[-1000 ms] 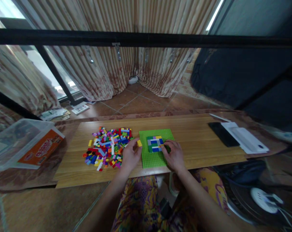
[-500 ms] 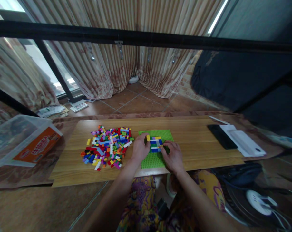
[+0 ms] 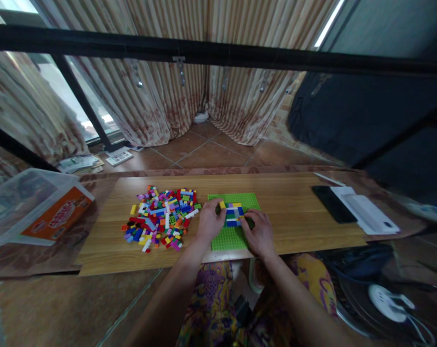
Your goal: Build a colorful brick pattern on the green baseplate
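Note:
A green studded baseplate lies on the wooden board, and a small build of blue, white, grey and yellow toy bricks sits on it. My left hand is at the build's left side, its thumb and forefinger pinched on a yellow toy brick at the upper left corner. At the right edge of the build, my right hand has curled fingers, with thumb and fingertips against the bricks. The fingers partly hide both sides of the build.
A heap of loose toy bricks spreads over the left of the wooden board. A clear plastic bin stands further left. On the right lie a black phone and a white box. A black bar crosses above.
Both hands keep nearly the same place at the build. The yellow brick under my left fingers appears slightly tilted or shifted. The view has moved a little.

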Tool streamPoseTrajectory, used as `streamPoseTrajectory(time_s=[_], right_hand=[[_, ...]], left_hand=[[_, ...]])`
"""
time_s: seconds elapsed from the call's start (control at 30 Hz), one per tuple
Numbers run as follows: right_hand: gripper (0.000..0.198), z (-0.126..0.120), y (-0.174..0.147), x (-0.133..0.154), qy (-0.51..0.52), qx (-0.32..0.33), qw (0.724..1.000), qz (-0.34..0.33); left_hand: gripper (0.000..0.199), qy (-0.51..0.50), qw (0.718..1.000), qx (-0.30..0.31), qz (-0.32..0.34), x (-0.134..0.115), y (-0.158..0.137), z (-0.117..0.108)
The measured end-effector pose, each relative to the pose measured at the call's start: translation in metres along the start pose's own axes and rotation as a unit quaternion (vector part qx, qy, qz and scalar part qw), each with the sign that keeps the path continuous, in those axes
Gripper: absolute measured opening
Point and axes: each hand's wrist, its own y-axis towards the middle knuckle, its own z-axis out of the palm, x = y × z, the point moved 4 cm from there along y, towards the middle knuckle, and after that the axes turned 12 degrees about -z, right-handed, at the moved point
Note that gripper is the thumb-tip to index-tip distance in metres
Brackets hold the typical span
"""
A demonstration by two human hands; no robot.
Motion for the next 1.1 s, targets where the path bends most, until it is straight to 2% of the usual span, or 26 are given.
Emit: streamPoseTrajectory(time_s=[0.37, 1.1], right_hand=[[0.034, -0.0003, -0.0007, 0.0003, -0.004, 0.003, 1.0, 0.003], [0.033, 0.0021, -0.0022, -0.0036, -0.016, 0.007, 1.0, -0.011]], left_hand=[[0.028, 0.025, 0.999, 0.01, 0.019, -0.0054, -0.0024, 0.0003], [0.026, 0.029, 0.999, 0.021, -0.008, -0.0054, 0.0019, -0.0012]])
